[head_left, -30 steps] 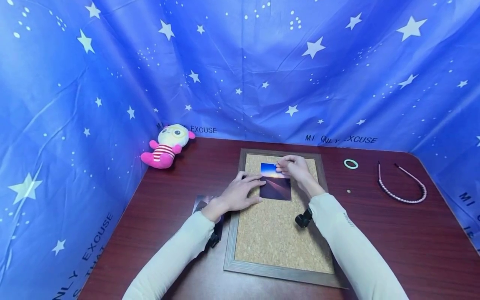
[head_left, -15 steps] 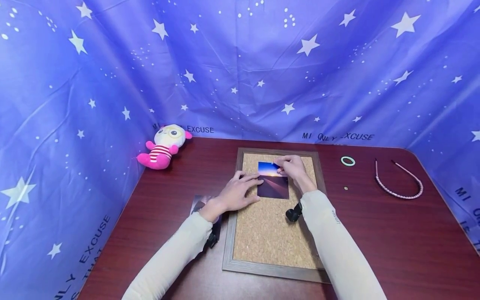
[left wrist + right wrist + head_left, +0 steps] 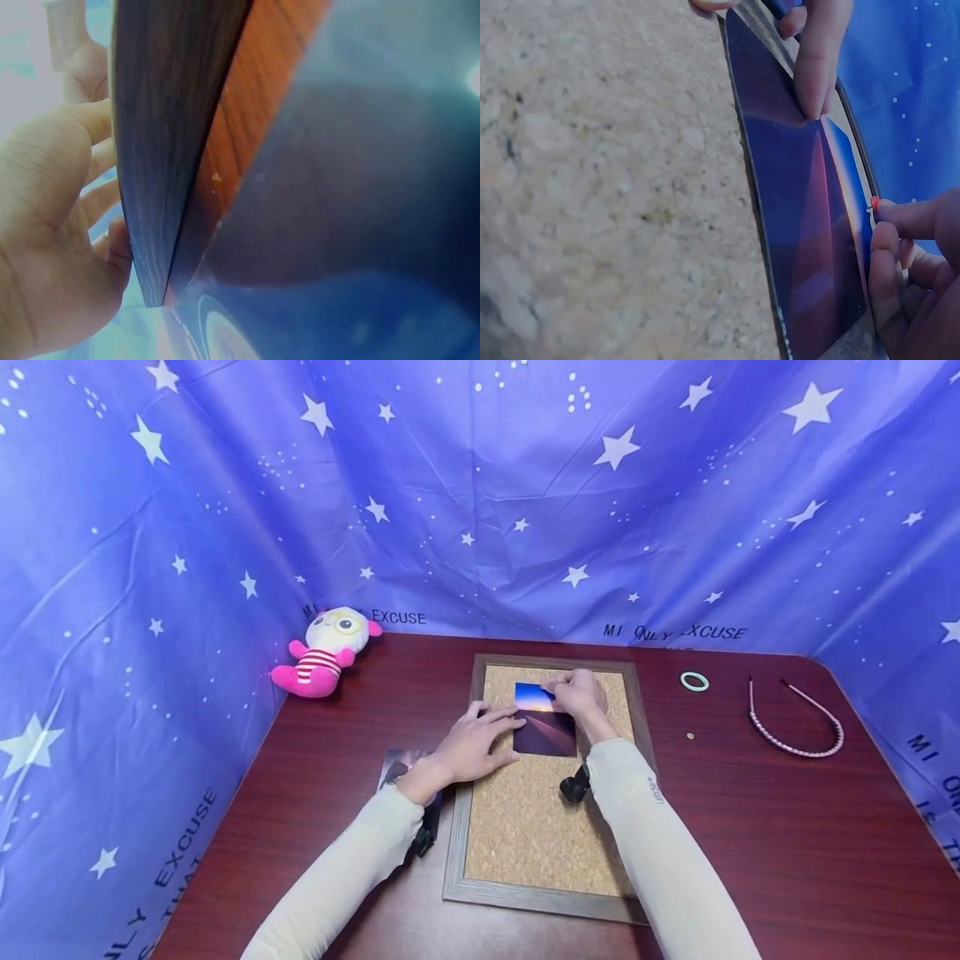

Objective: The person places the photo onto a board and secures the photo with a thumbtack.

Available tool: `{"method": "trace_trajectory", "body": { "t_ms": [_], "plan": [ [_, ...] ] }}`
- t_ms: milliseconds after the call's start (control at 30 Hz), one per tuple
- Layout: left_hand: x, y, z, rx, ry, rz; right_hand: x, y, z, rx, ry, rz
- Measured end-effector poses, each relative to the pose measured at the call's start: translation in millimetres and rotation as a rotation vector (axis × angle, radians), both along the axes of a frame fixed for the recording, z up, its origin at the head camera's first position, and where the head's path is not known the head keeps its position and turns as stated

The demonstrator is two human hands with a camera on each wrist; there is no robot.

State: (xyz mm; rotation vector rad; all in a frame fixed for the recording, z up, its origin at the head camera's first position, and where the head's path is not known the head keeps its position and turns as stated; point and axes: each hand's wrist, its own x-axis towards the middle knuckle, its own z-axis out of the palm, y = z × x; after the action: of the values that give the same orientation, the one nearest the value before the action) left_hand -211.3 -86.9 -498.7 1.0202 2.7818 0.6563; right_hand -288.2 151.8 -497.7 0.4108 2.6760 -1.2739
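A glossy photo (image 3: 543, 735) with a blue sky and a dark road lies on a framed cork board (image 3: 551, 827). My left hand (image 3: 476, 743) rests with spread, fairly straight fingers on its left edge, holding it against the cork. At the upper part of the photo, my right hand (image 3: 581, 693) pinches a small red push pin (image 3: 874, 202) between thumb and finger, its tip pointing at the blue strip. The left wrist view has my left palm (image 3: 56, 202) beside the dark frame side (image 3: 161, 142). A second photo (image 3: 397, 767) lies partly hidden under my left wrist.
A pink and white plush toy (image 3: 322, 652) sits at the table's back left. To the right of the board are a pale green ring (image 3: 694, 674), a tiny yellowish round piece (image 3: 691, 736) and a beaded headband (image 3: 797, 748). A starry blue cloth (image 3: 480, 485) hangs behind.
My right hand has shifted slightly left over the top of the photo, and its forearm has swung inward. The left hand stays in place on the photo. The head view has shifted a little.
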Motion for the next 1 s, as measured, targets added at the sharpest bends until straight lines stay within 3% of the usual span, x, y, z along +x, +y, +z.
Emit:
{"method": "trace_trajectory", "body": {
  "t_ms": [133,200,467,800,1000],
  "plan": [
    [1.3,-0.8,0.3,0.007,0.001,0.005,-15.6,2,-19.7,0.071,0.002,-0.016],
    [1.3,-0.9,0.2,0.004,0.006,0.006,-16.6,0,-19.5,0.089,0.004,-0.026],
    [0.9,1.0,-1.9,-0.009,0.031,0.01,7.0,-14,7.9,0.128,0.041,-0.07],
    [2.1,2.3,-0.2,0.004,0.016,0.002,10.4,-13,6.7,0.125,0.068,-0.15],
    [2.5,2.5,3.0,0.002,0.009,0.011,9.3,-13,5.2,0.111,0.076,-0.148]
  ]
}}
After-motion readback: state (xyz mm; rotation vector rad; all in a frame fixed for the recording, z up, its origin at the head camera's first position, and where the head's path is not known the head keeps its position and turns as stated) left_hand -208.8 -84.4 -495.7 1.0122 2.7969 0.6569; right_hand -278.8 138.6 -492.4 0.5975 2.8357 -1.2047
